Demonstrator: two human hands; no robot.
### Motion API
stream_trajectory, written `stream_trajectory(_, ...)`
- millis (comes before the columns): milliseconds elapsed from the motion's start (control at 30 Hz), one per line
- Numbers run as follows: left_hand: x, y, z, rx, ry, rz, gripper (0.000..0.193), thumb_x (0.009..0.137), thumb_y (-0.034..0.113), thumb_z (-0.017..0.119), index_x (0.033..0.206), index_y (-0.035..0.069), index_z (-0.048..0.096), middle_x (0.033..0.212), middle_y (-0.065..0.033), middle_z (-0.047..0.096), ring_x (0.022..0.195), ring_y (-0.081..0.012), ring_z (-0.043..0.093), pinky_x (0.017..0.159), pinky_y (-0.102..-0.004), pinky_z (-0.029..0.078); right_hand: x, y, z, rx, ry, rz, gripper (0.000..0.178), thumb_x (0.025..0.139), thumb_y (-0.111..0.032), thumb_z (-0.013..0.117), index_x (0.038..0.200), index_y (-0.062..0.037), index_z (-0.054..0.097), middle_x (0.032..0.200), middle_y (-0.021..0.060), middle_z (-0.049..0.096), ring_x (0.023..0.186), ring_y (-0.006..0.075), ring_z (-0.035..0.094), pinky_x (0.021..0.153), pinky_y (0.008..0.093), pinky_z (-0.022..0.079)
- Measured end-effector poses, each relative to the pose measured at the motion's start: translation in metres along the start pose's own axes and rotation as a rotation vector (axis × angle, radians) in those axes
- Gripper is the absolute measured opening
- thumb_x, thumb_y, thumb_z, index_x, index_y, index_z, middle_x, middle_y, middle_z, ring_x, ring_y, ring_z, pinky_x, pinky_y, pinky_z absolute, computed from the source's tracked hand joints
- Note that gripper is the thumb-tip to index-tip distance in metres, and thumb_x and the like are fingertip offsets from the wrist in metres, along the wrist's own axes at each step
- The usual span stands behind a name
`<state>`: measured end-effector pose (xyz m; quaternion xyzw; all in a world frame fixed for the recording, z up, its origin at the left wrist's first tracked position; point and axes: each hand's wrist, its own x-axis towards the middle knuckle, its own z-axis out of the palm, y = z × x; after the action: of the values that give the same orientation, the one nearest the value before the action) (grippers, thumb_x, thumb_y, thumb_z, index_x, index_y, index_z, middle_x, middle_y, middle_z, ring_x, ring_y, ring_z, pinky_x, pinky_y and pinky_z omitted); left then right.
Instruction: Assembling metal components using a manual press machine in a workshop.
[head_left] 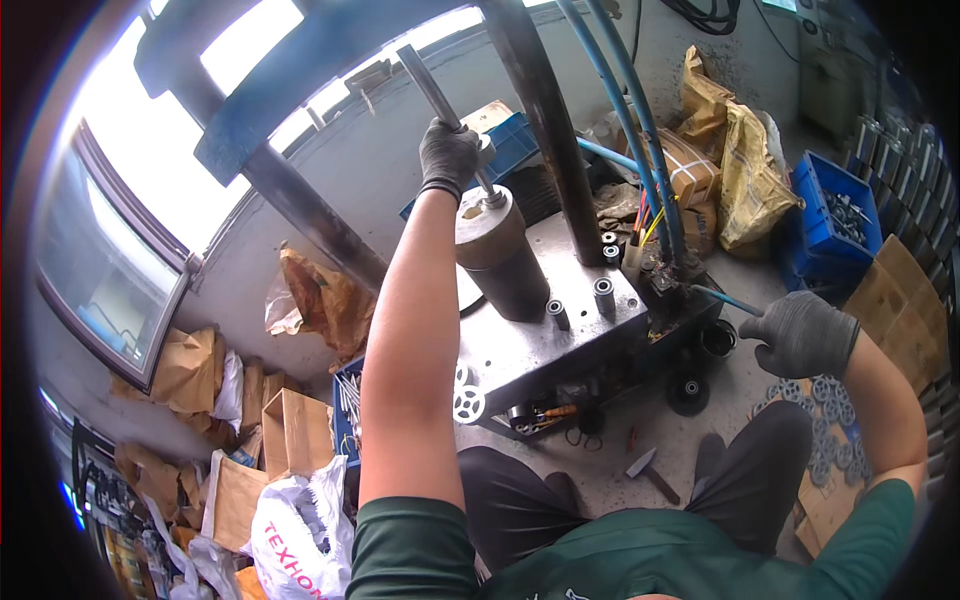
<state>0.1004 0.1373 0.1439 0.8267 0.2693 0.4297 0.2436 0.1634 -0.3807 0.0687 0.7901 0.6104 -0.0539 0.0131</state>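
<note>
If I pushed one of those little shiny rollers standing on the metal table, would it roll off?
Probably not at first: the roller stands on its flat end on the table. It looks like solid metal, so likely heavy for its size. It is taller than wide, so a hard shove might tip it, and then it could roll.

the gloved left hand [448,155] is closed round a steel rod [432,90] that rises up-left from the grip; just below the grip the rod enters the top of a grey cylinder [497,255] standing on a metal press table [560,345]. the gloved right hand [803,333] grips a blue lever [722,298], well right of the cylinder. small steel bushings [603,296] stand between the two grips.
</note>
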Motion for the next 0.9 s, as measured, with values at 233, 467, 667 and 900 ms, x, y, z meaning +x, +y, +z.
stream_trajectory(233, -0.003, 0.005, -0.009, -0.164, -0.016, -0.117, 0.025, 0.086, 0.017, 0.073, 0.104, 0.001, 0.067, 0.088, -0.0209, 0.075, 0.086, -0.034, 0.077, 0.083, -0.0433, 0.061, -0.017, 0.001, 0.026, -0.015, 0.226, 0.061, 0.025, 0.076, -0.017, 0.066, 0.099, -0.0115, 0.076, 0.075, 0.0177, 0.068, 0.072, 0.0377, 0.07, 0.068, 0.0512, 0.055)
stream_trajectory(467, -0.004, 0.013, -0.008, 0.073, -0.011, 0.0, 0.024, 0.085, 0.016, 0.073, 0.103, 0.0, 0.067, 0.09, -0.0203, 0.075, 0.088, -0.0332, 0.077, 0.082, -0.0429, 0.061, -0.054, -0.011, 0.068, 0.083, 0.281, 0.161, 0.018, 0.077, -0.014, 0.07, 0.093, -0.0068, 0.073, 0.085, 0.0191, 0.07, 0.079, 0.038, 0.071, 0.073, 0.0492, 0.057)
stream_trajectory(667, 0.001, 0.009, -0.012, 0.065, -0.002, -0.012, 0.027, 0.086, 0.019, 0.073, 0.106, 0.001, 0.07, 0.093, -0.0212, 0.076, 0.091, -0.0362, 0.075, 0.086, -0.0441, 0.059, -0.055, -0.024, 0.068, 0.083, 0.189, 0.232, 0.014, 0.079, -0.017, 0.07, 0.086, -0.0056, 0.072, 0.082, 0.0188, 0.069, 0.077, 0.0385, 0.071, 0.073, 0.0491, 0.057)
stream_trajectory(900, 0.001, 0.01, -0.007, 0.103, 0.022, -0.004, 0.028, 0.086, 0.02, 0.073, 0.106, 0.001, 0.069, 0.095, -0.0205, 0.076, 0.092, -0.0347, 0.076, 0.087, -0.0435, 0.059, -0.052, -0.021, 0.053, 0.091, 0.15, 0.229, 0.019, 0.083, -0.023, 0.068, 0.086, -0.0057, 0.072, 0.078, 0.019, 0.069, 0.074, 0.0391, 0.071, 0.071, 0.0493, 0.057)
